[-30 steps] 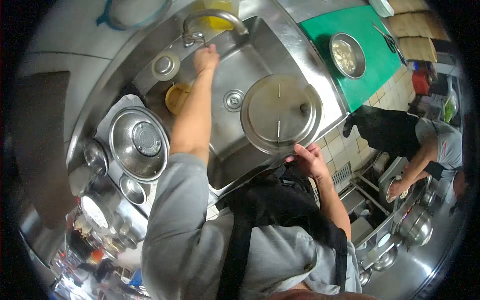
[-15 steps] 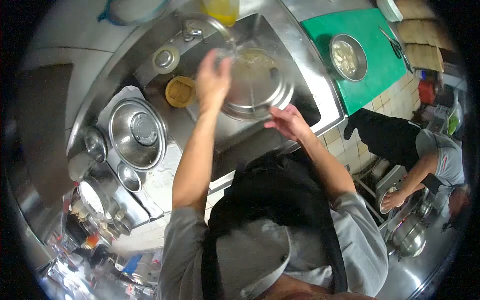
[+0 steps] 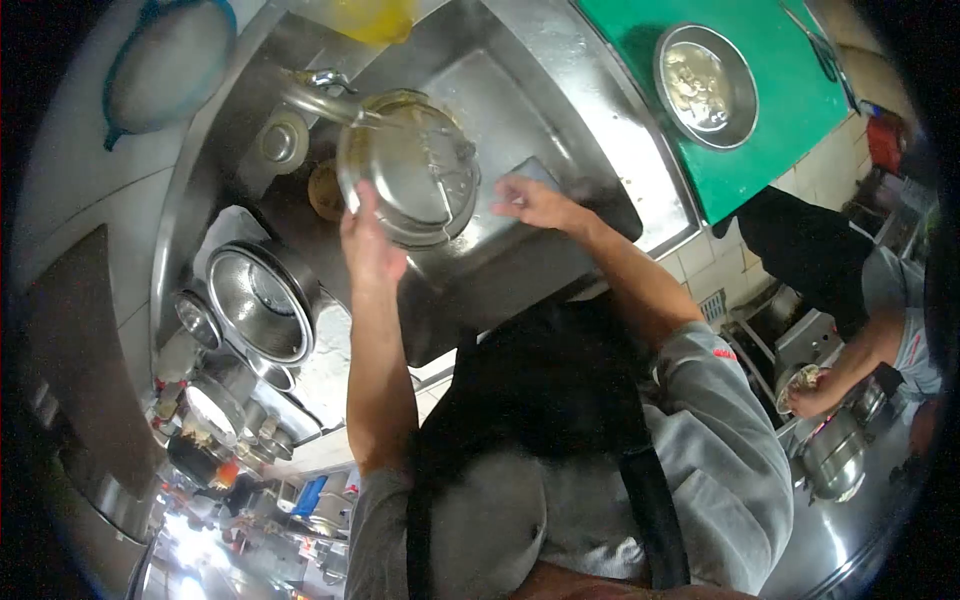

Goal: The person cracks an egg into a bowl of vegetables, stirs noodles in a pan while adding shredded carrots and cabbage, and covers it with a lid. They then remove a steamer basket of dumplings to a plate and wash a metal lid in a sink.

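Observation:
A round, shallow metal pan (image 3: 395, 170) sits tilted in the steel sink (image 3: 500, 85), its inside wet beneath the faucet (image 3: 325, 103). At its near left rim is my left hand (image 3: 372, 245), slightly blurred, with thumb and fingers closed on the edge. My right hand (image 3: 540, 203) is to the right of the pan, apart from it, its fingers curled together. A flat grey piece (image 3: 537, 170) shows just behind those fingers; I cannot tell what it is.
A green cutting board (image 3: 780, 130) on the right bears a metal bowl (image 3: 745, 100) with pale pieces and scissors (image 3: 815, 40). Metal colanders and bowls (image 3: 262, 305) stand left. A blue-rimmed strainer (image 3: 112, 90) is upper left. Another person (image 3: 890, 290) works at the right.
My left hand has come down from the faucet to the pan's rim. The pan appears more tilted. My right hand has left the rim, and its fingers have curled.

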`<state>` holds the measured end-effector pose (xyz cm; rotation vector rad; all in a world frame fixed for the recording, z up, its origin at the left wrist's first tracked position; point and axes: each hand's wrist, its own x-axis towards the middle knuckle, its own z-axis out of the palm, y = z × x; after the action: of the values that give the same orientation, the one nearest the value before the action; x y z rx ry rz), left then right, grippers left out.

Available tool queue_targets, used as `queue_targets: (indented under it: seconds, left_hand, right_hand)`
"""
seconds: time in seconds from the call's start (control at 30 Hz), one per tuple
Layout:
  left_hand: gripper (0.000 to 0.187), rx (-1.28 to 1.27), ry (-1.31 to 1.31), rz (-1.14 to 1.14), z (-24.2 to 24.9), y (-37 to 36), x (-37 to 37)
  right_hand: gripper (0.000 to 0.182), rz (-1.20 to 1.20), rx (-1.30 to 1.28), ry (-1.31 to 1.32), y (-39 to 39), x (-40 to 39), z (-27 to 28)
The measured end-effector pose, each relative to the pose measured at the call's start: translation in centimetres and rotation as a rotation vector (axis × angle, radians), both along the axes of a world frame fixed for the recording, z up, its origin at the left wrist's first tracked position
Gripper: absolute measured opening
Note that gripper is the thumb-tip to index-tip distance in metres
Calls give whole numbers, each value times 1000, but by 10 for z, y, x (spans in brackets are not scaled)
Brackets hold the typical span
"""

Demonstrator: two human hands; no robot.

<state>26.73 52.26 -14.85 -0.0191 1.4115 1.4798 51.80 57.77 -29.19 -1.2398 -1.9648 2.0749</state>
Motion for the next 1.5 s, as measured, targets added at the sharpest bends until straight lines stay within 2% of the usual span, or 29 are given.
queue_targets:
  seconds: [0.07, 0.13, 0.17, 0.2, 0.27, 0.33, 0.43, 0.6, 0.67, 0.7, 0.77, 0.8, 0.87, 0.9, 0.93, 0.97, 1.0, 1.07, 1.13, 1.17, 1.23, 1.3, 1.33, 1.4, 1.47, 1.5]
  left_hand:
    - [46, -215, 489, -344, 3, 19, 9]
    - [42, -259, 722, -685, 30, 49, 22]
    - [43, -213, 732, -793, 23, 61, 20]
    - [43, -211, 735, -815, 20, 69, 19]
    - [45, -289, 960, -992, 18, 88, 18]
    - [46, -317, 931, -1039, 15, 104, 16]
    - [45, -399, 1076, -1095, 7, 118, 13]
    - [45, -368, 1106, -1080, 21, 134, 21]
    - [44, -325, 1138, -1073, 23, 131, 22]
    - [43, -300, 1061, -1077, 17, 125, 19]
    - [37, -205, 1018, -1048, 17, 113, 15]
    - [37, -204, 1023, -1037, 20, 104, 11]
    - [34, -383, 745, -941, 14, 83, -2]
    - [32, -248, 704, -797, -7, 63, -12]
    - [32, -248, 709, -771, -8, 54, -13]
    - [32, -232, 613, -629, -6, 45, -13]
    - [32, -211, 515, -487, -5, 36, -12]
    - [34, -168, 568, -467, -12, 18, -12]
    - [33, -186, 658, -500, -13, 6, -9]
    - [33, -200, 734, -467, -5, 4, -1]
    - [33, -201, 912, -529, 16, 5, 4]
    - [32, -247, 997, -540, 17, 0, 1]
    - [30, -146, 924, -476, 13, -4, -1]
    - [28, -44, 850, -402, 18, -12, -2]
    - [24, 29, 1003, -395, 29, -26, -2]
    - [22, 39, 980, -411, 48, -27, 2]
  right_hand:
    - [67, 39, 179, -177, 7, 11, -35]
    - [67, -1, 182, -266, 7, 22, -91]
    - [67, -33, 187, -366, 6, 21, -98]
    - [67, -53, 178, -367, 4, 19, -104]
    - [72, 10, 288, -544, 9, 14, -110]
    - [74, 28, 294, -566, 12, 6, -108]
    - [76, 109, 349, -645, -3, -4, -101]
    - [73, 184, 381, -683, -23, -9, -119]
    - [69, 229, 288, -769, -17, -8, -120]
    - [69, 229, 292, -772, -18, -6, -129]
    - [64, 11, 201, -680, -15, -2, -145]
    - [64, 16, 210, -677, -14, 1, -149]
    - [57, -300, 283, -384, -5, 6, -150]
    - [54, -451, 98, -291, 9, 2, -130]
    - [52, -592, -93, -194, 27, -7, -95]
    - [53, -732, -213, -62, 41, -15, -59]
    - [50, -813, -165, 161, 47, -23, -47]
    - [51, -862, -163, 368, 61, -43, 6]
    - [50, -729, -163, 492, 64, -67, 57]
    - [56, -694, -158, 574, 62, -84, 80]
    - [57, -518, -4, 636, 50, -114, 109]
    - [49, -379, 522, 604, 37, -147, 121]
    - [47, -276, 808, 554, 33, -154, 136]
    - [43, -242, 829, 561, 23, -164, 146]
    - [39, -212, 847, 568, 23, -171, 148]
    - [34, -237, 851, 596, 27, -175, 146]
